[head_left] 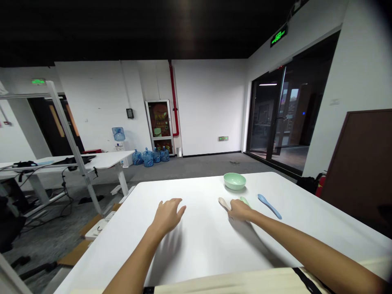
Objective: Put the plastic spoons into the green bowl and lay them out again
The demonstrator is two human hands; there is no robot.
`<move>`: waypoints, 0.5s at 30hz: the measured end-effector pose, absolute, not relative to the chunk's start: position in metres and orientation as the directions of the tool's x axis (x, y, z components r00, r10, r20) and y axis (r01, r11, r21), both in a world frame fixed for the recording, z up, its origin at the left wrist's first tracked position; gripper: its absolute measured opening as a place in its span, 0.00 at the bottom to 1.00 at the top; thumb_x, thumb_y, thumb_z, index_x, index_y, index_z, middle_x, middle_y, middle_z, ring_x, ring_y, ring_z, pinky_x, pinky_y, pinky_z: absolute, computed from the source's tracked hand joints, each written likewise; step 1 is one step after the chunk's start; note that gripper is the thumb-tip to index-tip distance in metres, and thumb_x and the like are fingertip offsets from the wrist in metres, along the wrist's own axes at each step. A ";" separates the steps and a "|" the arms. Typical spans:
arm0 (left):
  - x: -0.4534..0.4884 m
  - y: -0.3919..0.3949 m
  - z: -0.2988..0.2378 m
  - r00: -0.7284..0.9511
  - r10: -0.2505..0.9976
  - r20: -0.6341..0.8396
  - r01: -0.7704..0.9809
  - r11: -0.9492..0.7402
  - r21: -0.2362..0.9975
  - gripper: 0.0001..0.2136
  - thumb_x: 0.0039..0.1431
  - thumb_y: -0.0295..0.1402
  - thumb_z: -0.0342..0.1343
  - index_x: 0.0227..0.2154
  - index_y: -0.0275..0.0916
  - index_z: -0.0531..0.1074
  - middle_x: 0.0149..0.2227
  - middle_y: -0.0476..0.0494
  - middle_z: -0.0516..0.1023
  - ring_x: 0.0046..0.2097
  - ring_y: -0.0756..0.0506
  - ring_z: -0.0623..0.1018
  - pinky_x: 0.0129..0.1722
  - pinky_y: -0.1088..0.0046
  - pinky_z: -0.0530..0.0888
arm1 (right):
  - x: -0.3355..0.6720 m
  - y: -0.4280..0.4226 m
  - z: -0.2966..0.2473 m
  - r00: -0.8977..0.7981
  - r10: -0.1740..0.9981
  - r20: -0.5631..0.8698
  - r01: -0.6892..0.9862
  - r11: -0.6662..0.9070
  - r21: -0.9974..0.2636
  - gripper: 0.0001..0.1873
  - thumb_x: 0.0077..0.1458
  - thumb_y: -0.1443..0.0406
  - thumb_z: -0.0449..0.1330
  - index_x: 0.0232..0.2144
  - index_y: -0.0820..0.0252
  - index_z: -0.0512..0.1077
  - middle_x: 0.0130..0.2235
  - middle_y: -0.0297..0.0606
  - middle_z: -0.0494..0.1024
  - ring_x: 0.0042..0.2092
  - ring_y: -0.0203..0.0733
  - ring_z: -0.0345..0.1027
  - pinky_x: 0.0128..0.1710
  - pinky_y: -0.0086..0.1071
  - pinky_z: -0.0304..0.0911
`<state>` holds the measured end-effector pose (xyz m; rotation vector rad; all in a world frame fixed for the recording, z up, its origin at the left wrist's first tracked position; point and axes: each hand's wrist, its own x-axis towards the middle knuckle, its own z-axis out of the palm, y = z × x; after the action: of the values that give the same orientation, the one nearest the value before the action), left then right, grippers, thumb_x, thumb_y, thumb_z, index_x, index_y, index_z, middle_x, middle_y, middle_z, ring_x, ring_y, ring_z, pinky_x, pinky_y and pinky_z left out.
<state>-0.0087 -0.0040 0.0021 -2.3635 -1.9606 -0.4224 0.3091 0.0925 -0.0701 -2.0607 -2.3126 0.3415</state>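
My right hand (240, 210) is low over the white table (199, 245), its fingers closed at the handle of a beige spoon (223, 202). The bowl of that spoon points away to the left, and the handle's end is hidden by my fingers. Just behind the same hand lies a light green spoon (244, 200), mostly covered by it. Farther right, a blue spoon (269, 206) rests on the tabletop. A green bowl (234, 181) stands upright near the far edge. My left hand (168, 214) hovers above the table's left part, empty, with fingers apart.
Left of the table are cardboard and a white box (96, 229) on the floor. A second white desk (107, 159) with cables and a metal post (72, 143) stands beyond. Blue water jugs (148, 158) line the back wall; glass doors (275, 118) are at right.
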 end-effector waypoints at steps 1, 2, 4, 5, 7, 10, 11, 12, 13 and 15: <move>-0.009 -0.004 0.002 0.162 0.958 0.235 0.970 -0.199 0.140 0.23 0.66 0.45 0.40 0.56 0.42 0.69 0.58 0.41 0.73 0.58 0.38 0.72 0.61 0.51 0.60 | 0.310 0.094 -0.067 -0.126 0.986 -0.112 0.976 0.103 -0.189 0.11 0.51 0.59 0.59 0.27 0.63 0.72 0.33 0.45 0.77 0.34 0.44 0.71 0.29 0.30 0.54; -0.009 -0.003 0.002 0.162 0.958 0.236 0.970 -0.199 0.139 0.23 0.66 0.46 0.40 0.56 0.42 0.69 0.58 0.41 0.73 0.58 0.38 0.72 0.61 0.52 0.60 | 0.312 0.097 -0.063 -0.124 0.988 -0.091 0.975 0.104 -0.197 0.11 0.52 0.59 0.58 0.27 0.63 0.72 0.32 0.45 0.76 0.33 0.43 0.71 0.29 0.30 0.53; -0.009 -0.003 0.001 0.162 0.958 0.238 0.970 -0.199 0.138 0.23 0.66 0.46 0.40 0.56 0.42 0.69 0.58 0.41 0.73 0.58 0.38 0.72 0.61 0.52 0.60 | 0.317 0.104 -0.053 -0.110 0.993 -0.034 0.974 0.101 -0.203 0.13 0.54 0.59 0.56 0.27 0.63 0.73 0.31 0.44 0.76 0.33 0.43 0.70 0.28 0.30 0.52; -0.009 -0.002 0.001 0.162 0.958 0.238 0.970 -0.198 0.139 0.23 0.66 0.46 0.40 0.56 0.42 0.68 0.58 0.41 0.73 0.58 0.38 0.72 0.61 0.52 0.60 | 0.321 0.109 -0.047 -0.097 0.995 -0.006 0.975 0.094 -0.201 0.14 0.55 0.59 0.55 0.27 0.62 0.73 0.31 0.44 0.76 0.33 0.43 0.70 0.29 0.30 0.52; -0.009 -0.001 0.001 0.161 0.959 0.233 0.970 -0.197 0.140 0.23 0.66 0.46 0.40 0.56 0.42 0.68 0.58 0.40 0.73 0.58 0.38 0.72 0.61 0.52 0.60 | 0.329 0.119 -0.035 -0.064 0.996 0.064 0.978 0.075 -0.195 0.15 0.56 0.57 0.54 0.29 0.62 0.73 0.32 0.44 0.77 0.34 0.43 0.70 0.30 0.30 0.53; -0.009 0.000 0.001 0.159 0.961 0.227 0.970 -0.194 0.143 0.23 0.66 0.46 0.40 0.56 0.42 0.69 0.58 0.40 0.73 0.58 0.38 0.72 0.61 0.52 0.60 | 0.345 0.135 -0.022 0.035 0.992 0.124 0.979 -0.009 -0.203 0.17 0.57 0.55 0.52 0.31 0.61 0.74 0.35 0.46 0.78 0.37 0.46 0.71 0.33 0.31 0.56; -0.009 0.000 0.000 0.158 0.961 0.226 0.970 -0.194 0.144 0.23 0.66 0.46 0.40 0.56 0.42 0.69 0.58 0.40 0.73 0.58 0.38 0.72 0.61 0.51 0.60 | 0.350 0.141 -0.019 0.057 0.988 0.145 0.979 -0.027 -0.203 0.18 0.58 0.55 0.52 0.31 0.60 0.75 0.36 0.47 0.78 0.38 0.47 0.71 0.33 0.32 0.57; -0.010 0.000 0.000 0.157 0.962 0.225 0.971 -0.192 0.144 0.23 0.66 0.46 0.40 0.56 0.42 0.68 0.58 0.40 0.73 0.58 0.38 0.72 0.61 0.51 0.60 | 0.355 0.146 -0.017 0.082 0.983 0.165 0.978 -0.048 -0.201 0.18 0.58 0.54 0.51 0.32 0.60 0.75 0.38 0.48 0.78 0.39 0.48 0.72 0.34 0.33 0.58; -0.010 0.001 0.000 0.155 0.962 0.224 0.971 -0.190 0.144 0.23 0.66 0.46 0.40 0.56 0.42 0.68 0.58 0.40 0.73 0.58 0.38 0.72 0.61 0.51 0.60 | 0.359 0.152 -0.016 0.102 0.979 0.178 0.978 -0.065 -0.199 0.18 0.58 0.55 0.51 0.32 0.60 0.76 0.39 0.49 0.78 0.39 0.49 0.72 0.34 0.33 0.59; -0.010 0.002 -0.001 0.150 0.964 0.221 0.973 -0.184 0.142 0.23 0.66 0.46 0.40 0.56 0.42 0.68 0.58 0.40 0.73 0.58 0.38 0.72 0.61 0.51 0.60 | 0.367 0.163 -0.016 0.137 0.972 0.192 0.975 -0.099 -0.197 0.18 0.57 0.55 0.52 0.34 0.60 0.76 0.40 0.50 0.78 0.40 0.50 0.73 0.34 0.34 0.60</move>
<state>-0.0100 0.0020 -0.0009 -2.3562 -1.9842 -0.4087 0.3669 0.1635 -0.0160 -2.1433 -1.8987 -0.0187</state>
